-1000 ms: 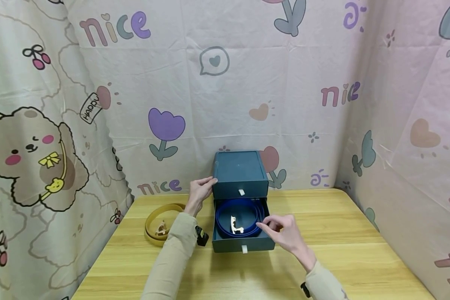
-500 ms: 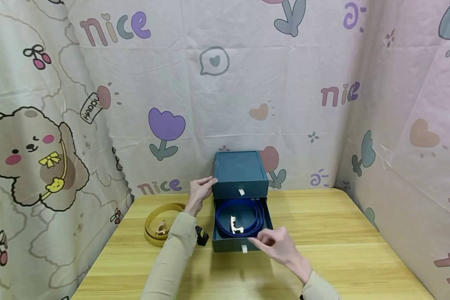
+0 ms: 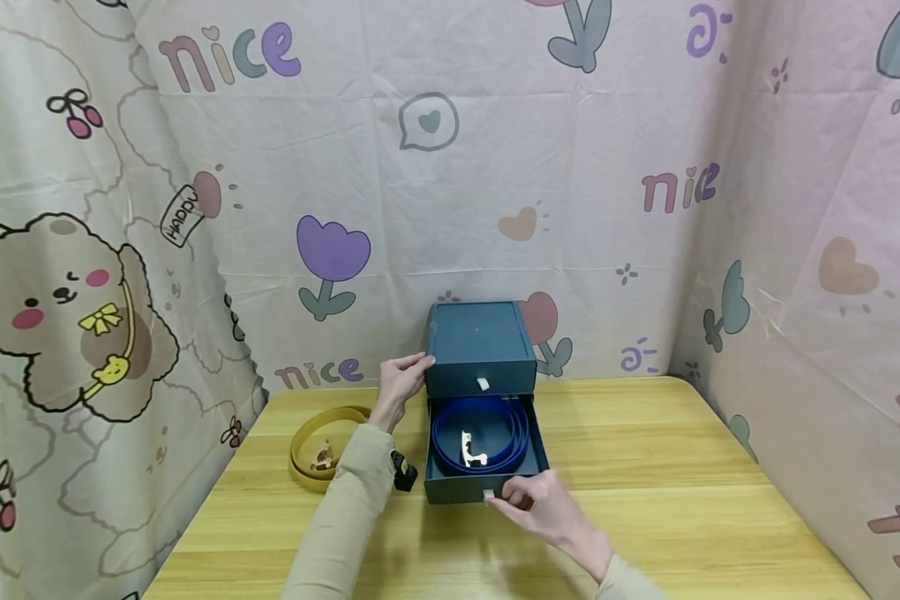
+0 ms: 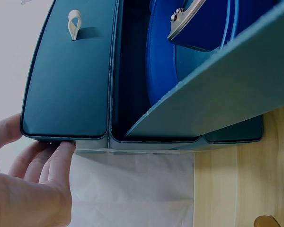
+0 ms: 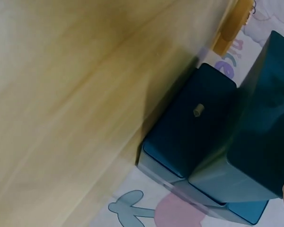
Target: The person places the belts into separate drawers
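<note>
A dark teal drawer box point(image 3: 480, 335) stands on the table with its middle drawer point(image 3: 450, 490) pulled out. A coiled blue belt point(image 3: 521, 433) with a gold buckle point(image 3: 466, 450) lies in that drawer. My left hand point(image 3: 401, 387) grips the box's upper left edge, thumb and fingers around the corner of the top drawer point(image 4: 68, 85) in the left wrist view. My right hand point(image 3: 543, 510) has its fingers loosely bent, thumb and forefinger tips right at the small white pull tab point(image 3: 488, 495) of the open drawer. Only a sliver of it shows in the right wrist view.
A coiled tan belt point(image 3: 297, 462) with a gold buckle lies on the wooden table point(image 3: 645, 467), left of the box. The bottom drawer point(image 5: 189, 127) is closed. A patterned curtain point(image 3: 450, 208) hangs close behind the box and along both sides.
My right hand has moved from the drawer's right side, down and toward me, to the pull tab at its front. My left hand, the box and both belts have stayed put.
</note>
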